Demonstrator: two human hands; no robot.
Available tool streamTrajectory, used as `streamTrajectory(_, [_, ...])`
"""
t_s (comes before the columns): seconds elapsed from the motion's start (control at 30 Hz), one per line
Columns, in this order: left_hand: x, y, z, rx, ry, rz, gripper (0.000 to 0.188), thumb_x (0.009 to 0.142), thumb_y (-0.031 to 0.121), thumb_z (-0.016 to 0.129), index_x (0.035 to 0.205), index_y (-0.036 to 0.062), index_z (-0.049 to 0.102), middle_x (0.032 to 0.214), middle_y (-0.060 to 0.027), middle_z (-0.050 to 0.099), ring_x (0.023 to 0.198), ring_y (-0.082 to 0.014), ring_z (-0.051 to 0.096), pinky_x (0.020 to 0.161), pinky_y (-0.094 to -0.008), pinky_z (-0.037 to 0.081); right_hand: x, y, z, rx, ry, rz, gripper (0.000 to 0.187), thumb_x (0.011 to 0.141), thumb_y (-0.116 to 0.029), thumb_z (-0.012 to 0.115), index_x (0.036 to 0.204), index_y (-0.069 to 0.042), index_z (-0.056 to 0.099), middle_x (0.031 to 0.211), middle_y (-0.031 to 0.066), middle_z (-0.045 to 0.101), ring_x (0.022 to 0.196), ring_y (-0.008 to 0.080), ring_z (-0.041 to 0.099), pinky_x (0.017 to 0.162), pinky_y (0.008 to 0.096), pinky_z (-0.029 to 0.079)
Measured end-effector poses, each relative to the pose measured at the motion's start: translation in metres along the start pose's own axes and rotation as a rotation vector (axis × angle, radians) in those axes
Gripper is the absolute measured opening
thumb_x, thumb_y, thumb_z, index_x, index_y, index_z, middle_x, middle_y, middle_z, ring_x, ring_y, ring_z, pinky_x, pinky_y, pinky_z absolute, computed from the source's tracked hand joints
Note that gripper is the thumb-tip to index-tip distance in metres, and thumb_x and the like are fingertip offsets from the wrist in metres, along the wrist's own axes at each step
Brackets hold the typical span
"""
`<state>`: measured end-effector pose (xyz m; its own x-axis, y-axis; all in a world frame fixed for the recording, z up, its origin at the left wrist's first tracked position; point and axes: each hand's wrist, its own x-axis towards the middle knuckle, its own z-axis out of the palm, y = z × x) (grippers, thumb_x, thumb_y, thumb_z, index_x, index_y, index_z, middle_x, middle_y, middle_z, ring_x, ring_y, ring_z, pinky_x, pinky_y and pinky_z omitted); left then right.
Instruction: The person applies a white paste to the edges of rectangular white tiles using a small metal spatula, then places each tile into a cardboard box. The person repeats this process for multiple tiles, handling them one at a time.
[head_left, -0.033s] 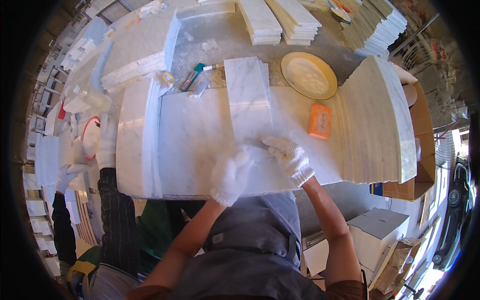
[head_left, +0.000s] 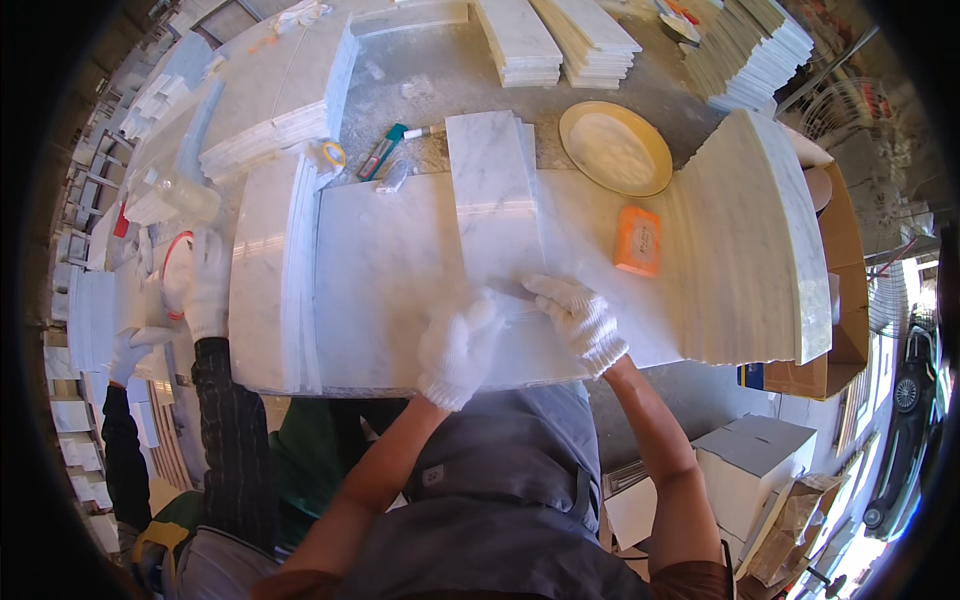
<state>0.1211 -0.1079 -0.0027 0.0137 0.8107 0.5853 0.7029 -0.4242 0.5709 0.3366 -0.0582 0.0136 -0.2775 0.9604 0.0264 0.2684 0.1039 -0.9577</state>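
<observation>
Slab of white, grey-veined marble lies flat before the wearer, hemmed in by a tall stack of cut marble pieces on the right and a narrower marble stack on the left. On its middle, overlapping pale marble strips point away from the wearer, their near end hazy between the hands. Past the right hand sits a round yellow bowl of white powder; nearer is an orange rectangular block. Beyond the left stack shows a co-worker's white-gloved hand. The wearer's white-gloved left hand is curled, fingers together, near the strips' end; the white-gloved right hand angles inward, fingers bent together beside a blurred grey edge. I cannot tell whether either grips anything.
</observation>
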Motion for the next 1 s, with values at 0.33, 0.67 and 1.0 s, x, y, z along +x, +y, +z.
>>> streamTrajectory(0.33, [0.007,0.007,-0.002,-0.208,-0.030,-0.219,0.029,0.093,0.020,0.085,0.108,-0.0002,0.070,0.111,-0.0141,0.080,0.096,-0.0318,0.078,0.086,-0.0387,0.059,0.037,-0.012,-0.012,-0.128,-0.002,-0.182,0.031,0.101,-0.006,0.065,0.131,-0.004,0.074,0.130,0.0170,0.076,0.117,0.0324,0.074,0.103,0.0369,0.056])
streamTrajectory(0.67, [0.000,-0.001,0.002,-0.170,-0.016,-0.165,0.029,0.094,0.020,0.084,0.110,-0.0007,0.070,0.109,-0.0169,0.080,0.094,-0.0316,0.078,0.083,-0.0388,0.060,0.037,-0.027,-0.019,-0.216,-0.084,-0.151,0.035,0.104,-0.016,0.064,0.138,-0.006,0.071,0.133,0.0176,0.074,0.118,0.0333,0.072,0.103,0.0390,0.056])
streamTrajectory(1.0, [0.001,0.003,-0.002,-0.232,-0.096,-0.295,0.024,0.095,0.013,0.082,0.106,-0.0034,0.070,0.112,-0.0183,0.080,0.101,-0.0251,0.079,0.088,-0.0369,0.060,0.044,-0.031,-0.025,-0.381,-0.122,-0.402,0.036,0.108,-0.025,0.060,0.138,-0.008,0.071,0.135,0.0156,0.073,0.125,0.0339,0.068,0.105,0.0390,0.054])
